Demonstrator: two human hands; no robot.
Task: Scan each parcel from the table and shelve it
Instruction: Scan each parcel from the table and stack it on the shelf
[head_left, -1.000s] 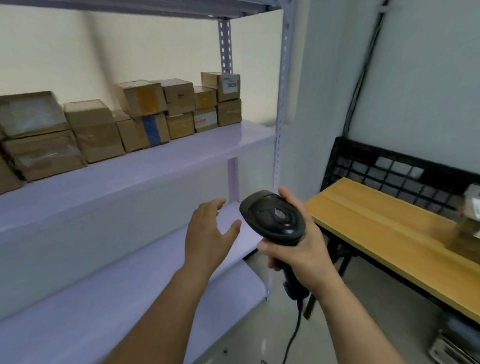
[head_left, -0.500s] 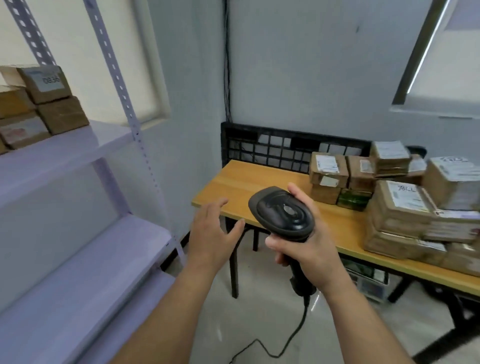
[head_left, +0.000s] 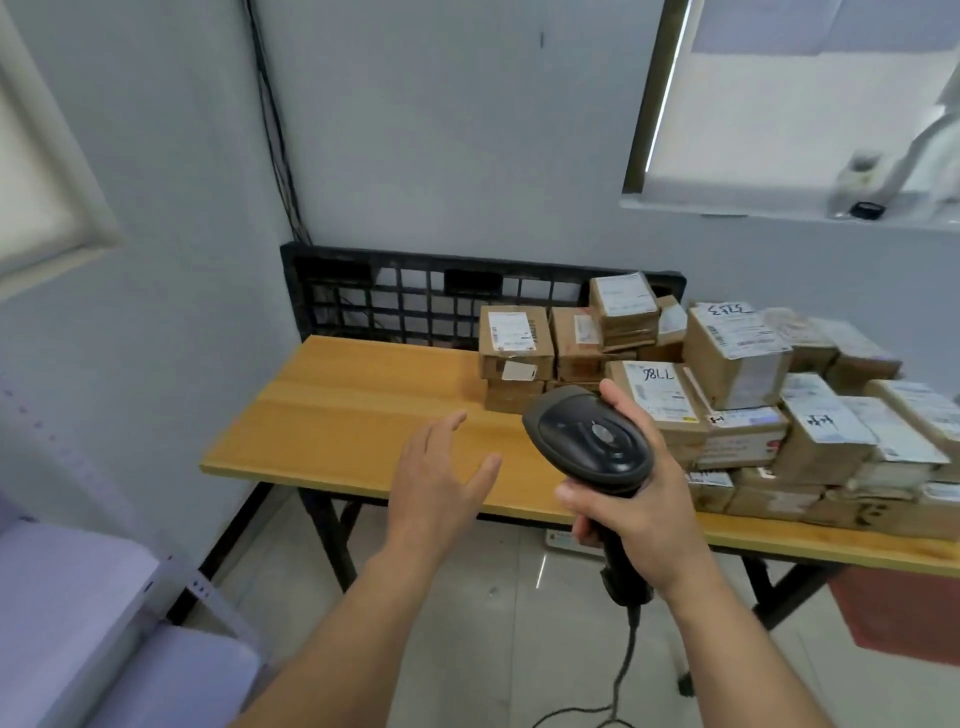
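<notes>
Several brown cardboard parcels (head_left: 737, 358) with white labels are piled on the right half of a wooden table (head_left: 353, 415). The nearest stack at the pile's left end is two small boxes (head_left: 514, 351). My right hand (head_left: 636, 493) grips the handle of a black corded barcode scanner (head_left: 589, 439), held upright in front of the pile. My left hand (head_left: 439, 486) hovers empty above the table's front edge, fingers spread and relaxed, left of the scanner and short of the parcels.
A black plastic grid panel (head_left: 415, 296) stands behind the table against the wall. The white metal shelf (head_left: 78, 613) shows at the lower left. The scanner cable (head_left: 618, 686) hangs to the tiled floor. A red bin (head_left: 898, 618) sits under the table's right side.
My view has swung right from the shelf to the table, so the parcel pile is now in full view. Both hands kept their pose; the left hand is now over the table edge.
</notes>
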